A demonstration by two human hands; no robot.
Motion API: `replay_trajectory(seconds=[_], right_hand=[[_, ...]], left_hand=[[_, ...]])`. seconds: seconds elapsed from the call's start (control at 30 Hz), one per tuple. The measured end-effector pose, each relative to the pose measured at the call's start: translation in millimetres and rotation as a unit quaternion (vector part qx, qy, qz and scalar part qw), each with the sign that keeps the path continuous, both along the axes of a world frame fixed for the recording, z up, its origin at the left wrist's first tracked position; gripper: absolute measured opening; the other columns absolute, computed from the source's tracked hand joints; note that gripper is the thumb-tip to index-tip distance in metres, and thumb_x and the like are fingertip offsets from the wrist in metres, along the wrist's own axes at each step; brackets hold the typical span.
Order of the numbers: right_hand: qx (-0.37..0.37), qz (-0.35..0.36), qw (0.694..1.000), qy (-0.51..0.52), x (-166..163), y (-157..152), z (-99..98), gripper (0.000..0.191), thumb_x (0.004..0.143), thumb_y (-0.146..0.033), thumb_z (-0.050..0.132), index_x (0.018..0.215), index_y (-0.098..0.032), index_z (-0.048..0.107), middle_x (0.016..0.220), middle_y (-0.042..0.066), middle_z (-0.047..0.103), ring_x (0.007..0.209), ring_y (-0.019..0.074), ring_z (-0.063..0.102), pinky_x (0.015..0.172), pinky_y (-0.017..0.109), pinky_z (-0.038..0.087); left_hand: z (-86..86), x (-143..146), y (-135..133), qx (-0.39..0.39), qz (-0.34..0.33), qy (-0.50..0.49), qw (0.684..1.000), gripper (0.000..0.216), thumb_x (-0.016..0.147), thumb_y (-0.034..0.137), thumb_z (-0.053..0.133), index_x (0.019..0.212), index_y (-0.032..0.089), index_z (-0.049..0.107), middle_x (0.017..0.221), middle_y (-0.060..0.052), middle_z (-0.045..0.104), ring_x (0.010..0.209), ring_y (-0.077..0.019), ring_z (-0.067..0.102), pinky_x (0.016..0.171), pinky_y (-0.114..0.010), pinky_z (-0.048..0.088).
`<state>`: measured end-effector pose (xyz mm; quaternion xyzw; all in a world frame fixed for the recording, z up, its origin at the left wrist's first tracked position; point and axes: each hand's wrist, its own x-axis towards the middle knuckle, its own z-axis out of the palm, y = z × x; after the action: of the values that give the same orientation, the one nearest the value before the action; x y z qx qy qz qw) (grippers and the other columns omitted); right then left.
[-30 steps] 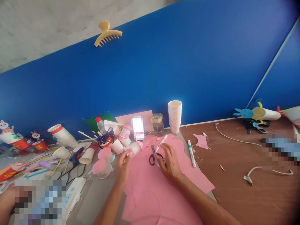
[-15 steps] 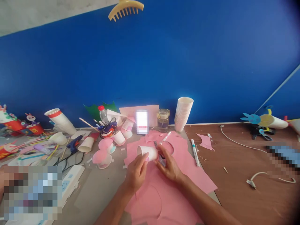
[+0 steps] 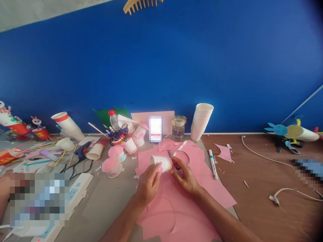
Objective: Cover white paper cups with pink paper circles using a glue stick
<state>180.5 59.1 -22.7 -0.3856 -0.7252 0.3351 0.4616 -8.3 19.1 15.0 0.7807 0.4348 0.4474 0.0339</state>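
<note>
A white paper cup (image 3: 164, 163) lies on its side in the air, its open mouth to the left. My left hand (image 3: 148, 184) is closed around its near side; a small purple-pink patch shows by the thumb. The fingers of my right hand (image 3: 186, 177) are curled at the cup's right end, where a thin pink edge shows. Beneath both hands are overlapping pink paper sheets (image 3: 199, 208). Close behind my right hand lie a white pen (image 3: 182, 146) and a thin ring (image 3: 188, 157). A partly hidden grey-bladed tool, perhaps scissors (image 3: 169, 154), lies there too.
At the back stand a lit phone (image 3: 155, 129), a glass jar (image 3: 178, 127) and a tall cup stack (image 3: 202, 121). To the left are pink-decorated cups (image 3: 112, 168), a glue gun (image 3: 82, 150) and a power strip (image 3: 75, 193). A marker (image 3: 213, 164) lies right.
The view has shifted slightly, so the scene sits a little further right. Both hands stay at the cup, and the right fingers have drawn in somewhat at its right end.
</note>
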Motion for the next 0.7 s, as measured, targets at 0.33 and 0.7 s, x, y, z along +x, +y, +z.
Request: replay_trajectory(seconds=[0.33,0.7], right_hand=[[0.004,-0.010,1.000,0.002,0,-2,14.3,0.037,0.087,-0.035,0.052,0.118,-0.016,0.055,0.109,0.012,0.066,0.093,0.0235,0.064,0.078,0.033,0.053],[-0.099,-0.016,0.988,0.118,1,-1,18.7,0.043,0.086,-0.047,0.053,0.116,-0.017,0.058,0.106,0.011,0.067,0.098,0.0266,0.062,0.078,0.035,0.053]], left_hand=[[0.4,0,0,-0.040,0.009,-0.050,0.998,0.035,0.088,0.010,0.047,0.121,0.020,0.055,0.102,-0.008,0.068,0.093,-0.0164,0.065,0.082,-0.025,0.052],[0.9,-3,-1,-0.132,0.044,-0.171,0.975,0.030,0.089,0.022,0.049,0.116,0.019,0.061,0.108,-0.008,0.068,0.096,-0.0175,0.064,0.081,-0.025,0.052]])
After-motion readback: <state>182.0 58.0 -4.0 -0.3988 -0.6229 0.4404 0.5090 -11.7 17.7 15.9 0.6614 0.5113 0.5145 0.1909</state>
